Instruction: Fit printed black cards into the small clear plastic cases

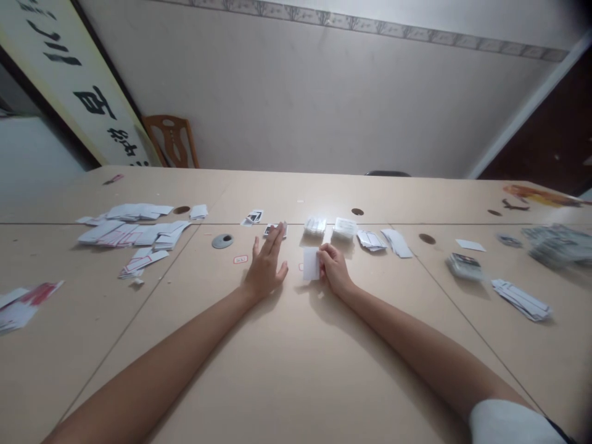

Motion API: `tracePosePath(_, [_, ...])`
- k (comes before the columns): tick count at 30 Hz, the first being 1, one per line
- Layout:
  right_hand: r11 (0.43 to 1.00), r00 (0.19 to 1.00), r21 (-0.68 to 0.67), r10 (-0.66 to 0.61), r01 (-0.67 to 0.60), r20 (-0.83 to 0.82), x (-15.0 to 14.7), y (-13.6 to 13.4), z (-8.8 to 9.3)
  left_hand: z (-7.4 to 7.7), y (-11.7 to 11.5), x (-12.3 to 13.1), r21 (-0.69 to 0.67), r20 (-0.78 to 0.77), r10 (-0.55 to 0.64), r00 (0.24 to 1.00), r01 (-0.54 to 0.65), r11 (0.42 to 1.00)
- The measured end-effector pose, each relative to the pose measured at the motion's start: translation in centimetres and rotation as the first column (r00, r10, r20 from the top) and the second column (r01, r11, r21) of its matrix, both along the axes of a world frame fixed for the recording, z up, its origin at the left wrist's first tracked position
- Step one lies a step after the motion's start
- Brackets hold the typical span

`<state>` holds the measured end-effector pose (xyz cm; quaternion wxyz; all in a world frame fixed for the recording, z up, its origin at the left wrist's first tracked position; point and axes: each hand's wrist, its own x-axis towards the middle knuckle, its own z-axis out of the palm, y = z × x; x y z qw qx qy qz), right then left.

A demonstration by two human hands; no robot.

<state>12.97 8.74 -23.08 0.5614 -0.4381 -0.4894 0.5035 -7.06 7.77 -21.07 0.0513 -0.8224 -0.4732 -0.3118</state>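
Observation:
My left hand (267, 265) is spread with its fingers apart, its fingertips over a small dark-and-white card (268, 230) on the table. My right hand (333, 267) pinches the right edge of a plain white card (311, 264), which covers part of a small red-outlined label. Another red-outlined label (240, 259) lies left of my left hand. Beyond my right hand stand two stacks of clear-wrapped cards (315, 226), (344, 229) side by side. White slips (370, 240) lie to their right.
Piles of white paper strips (134, 234) cover the left side of the table (277, 370). A round grey disc (222, 241) lies nearer the middle. At right are a wrapped stack (464, 266), folded strips (522, 300) and a blurred heap of packets (562, 243).

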Motion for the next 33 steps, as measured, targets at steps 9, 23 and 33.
tracePosePath(9, [0.995, 0.996, 0.070, -0.077, 0.073, 0.050, -0.4, -0.2, 0.1, -0.1, 0.4, 0.1, -0.052, 0.016, 0.050, 0.999, -0.049, 0.997])
tracePosePath(23, [0.882, 0.817, 0.254, -0.465, 0.396, 0.341, 10.9, 5.3, 5.9, 0.1, 0.3, -0.9, -0.055, 0.102, 0.070, 0.992, -0.064, 0.996])
tracePosePath(33, [0.763, 0.356, 0.109, -0.418, 0.638, 0.836, 23.0, 7.1, 5.1, 0.0, 0.2, -1.0, -0.053, 0.094, 0.084, 0.992, -0.079, 0.995])
